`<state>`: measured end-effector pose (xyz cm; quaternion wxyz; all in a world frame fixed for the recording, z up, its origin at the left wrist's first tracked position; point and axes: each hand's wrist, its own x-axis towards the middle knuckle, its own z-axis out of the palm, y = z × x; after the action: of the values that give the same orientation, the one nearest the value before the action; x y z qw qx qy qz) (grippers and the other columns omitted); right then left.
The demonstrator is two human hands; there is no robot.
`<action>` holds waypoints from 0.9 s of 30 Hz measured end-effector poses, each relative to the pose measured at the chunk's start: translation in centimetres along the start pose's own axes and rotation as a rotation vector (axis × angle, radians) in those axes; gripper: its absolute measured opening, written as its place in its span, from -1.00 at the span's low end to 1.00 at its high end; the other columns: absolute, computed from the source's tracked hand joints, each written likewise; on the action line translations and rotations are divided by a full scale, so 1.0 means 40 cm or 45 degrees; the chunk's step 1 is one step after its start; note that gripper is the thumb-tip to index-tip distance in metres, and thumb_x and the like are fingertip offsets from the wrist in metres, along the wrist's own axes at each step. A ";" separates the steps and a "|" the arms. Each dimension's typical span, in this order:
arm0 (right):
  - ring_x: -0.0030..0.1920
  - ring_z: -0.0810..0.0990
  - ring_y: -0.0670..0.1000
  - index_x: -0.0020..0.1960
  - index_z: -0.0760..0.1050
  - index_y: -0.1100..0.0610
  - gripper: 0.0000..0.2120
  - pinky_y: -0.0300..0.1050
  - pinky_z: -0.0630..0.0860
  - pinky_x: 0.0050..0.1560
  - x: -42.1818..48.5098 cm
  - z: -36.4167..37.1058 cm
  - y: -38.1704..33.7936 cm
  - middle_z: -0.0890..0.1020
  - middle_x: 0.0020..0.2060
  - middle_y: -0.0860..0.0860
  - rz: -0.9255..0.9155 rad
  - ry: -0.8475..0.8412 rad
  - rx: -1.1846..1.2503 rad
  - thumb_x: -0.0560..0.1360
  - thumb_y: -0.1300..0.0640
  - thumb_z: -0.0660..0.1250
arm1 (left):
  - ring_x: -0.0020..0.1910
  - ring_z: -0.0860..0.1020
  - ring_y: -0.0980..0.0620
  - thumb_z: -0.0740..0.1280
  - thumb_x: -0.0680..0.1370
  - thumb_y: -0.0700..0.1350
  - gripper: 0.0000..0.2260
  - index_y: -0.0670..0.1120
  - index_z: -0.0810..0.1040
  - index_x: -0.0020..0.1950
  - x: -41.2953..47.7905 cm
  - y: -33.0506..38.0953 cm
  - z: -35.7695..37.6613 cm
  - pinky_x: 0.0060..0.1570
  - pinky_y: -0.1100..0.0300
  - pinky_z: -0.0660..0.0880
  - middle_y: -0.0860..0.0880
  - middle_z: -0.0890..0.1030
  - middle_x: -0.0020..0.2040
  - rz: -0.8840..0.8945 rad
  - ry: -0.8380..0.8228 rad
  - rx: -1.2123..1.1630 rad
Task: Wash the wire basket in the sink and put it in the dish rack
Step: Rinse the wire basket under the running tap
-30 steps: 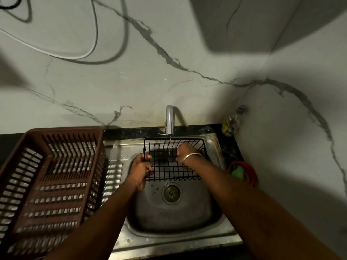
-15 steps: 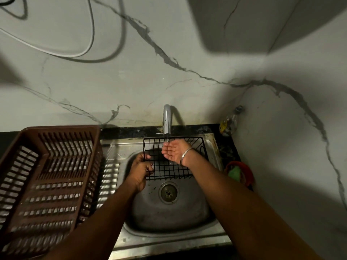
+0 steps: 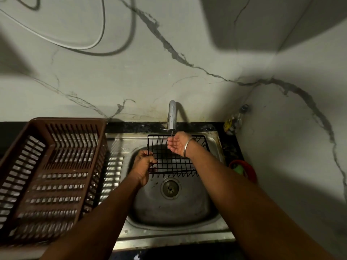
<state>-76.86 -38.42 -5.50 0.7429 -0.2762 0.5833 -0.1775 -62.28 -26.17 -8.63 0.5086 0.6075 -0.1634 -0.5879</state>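
A black wire basket (image 3: 173, 165) is held over the far half of the steel sink (image 3: 172, 209), under the tap (image 3: 172, 114). My left hand (image 3: 143, 165) grips the basket's left edge. My right hand (image 3: 178, 144) is palm up and cupped above the basket, directly under the spout, where a thin stream of water falls into it. A metal bangle circles my right wrist. The brown plastic dish rack (image 3: 50, 177) stands on the drainboard to the left of the sink and holds nothing.
The drain (image 3: 170, 187) lies in the sink bottom below the basket. A red holder with a green scrubber (image 3: 243, 168) sits at the sink's right. A small bottle (image 3: 232, 122) stands in the back right corner. Marble walls close in behind and to the right.
My right hand left the basket's wires, turned palm up and rose under the tap. My left hand has kept its grip on the basket's left edge.
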 end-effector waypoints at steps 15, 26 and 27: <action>0.11 0.71 0.14 0.15 0.65 0.24 -0.82 -0.02 0.65 0.13 -0.015 -0.026 -0.011 0.72 0.07 0.18 -0.238 -0.056 -0.573 0.61 0.17 0.38 | -0.10 0.56 -0.06 0.24 0.45 -0.51 -0.67 -0.07 0.50 -0.09 0.012 0.010 0.017 0.04 -0.07 0.53 0.00 0.63 -0.25 0.039 0.002 -0.041; -0.17 0.66 0.05 0.24 0.59 0.29 -0.76 -0.11 0.59 -0.13 0.005 -0.045 0.046 0.69 0.00 0.16 -0.165 0.148 -0.478 0.67 0.23 0.23 | 0.00 0.57 -0.16 0.29 0.32 -0.45 -0.61 -0.06 0.52 0.01 0.009 -0.007 0.010 -0.10 -0.05 0.53 -0.12 0.64 -0.09 0.023 -0.082 -0.024; -0.19 0.65 0.06 0.24 0.58 0.30 -0.75 -0.12 0.58 -0.15 0.005 -0.041 0.055 0.69 0.03 0.20 -0.145 0.165 -0.452 0.68 0.22 0.21 | 0.00 0.57 -0.16 0.30 0.30 -0.44 -0.62 -0.06 0.52 -0.01 0.002 -0.009 0.010 -0.09 -0.06 0.53 -0.12 0.64 -0.09 0.022 -0.078 -0.023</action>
<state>-78.50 -37.16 -7.28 0.6323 -0.4233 0.6355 -0.1310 -62.76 -26.27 -8.88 0.5137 0.5831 -0.1789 -0.6034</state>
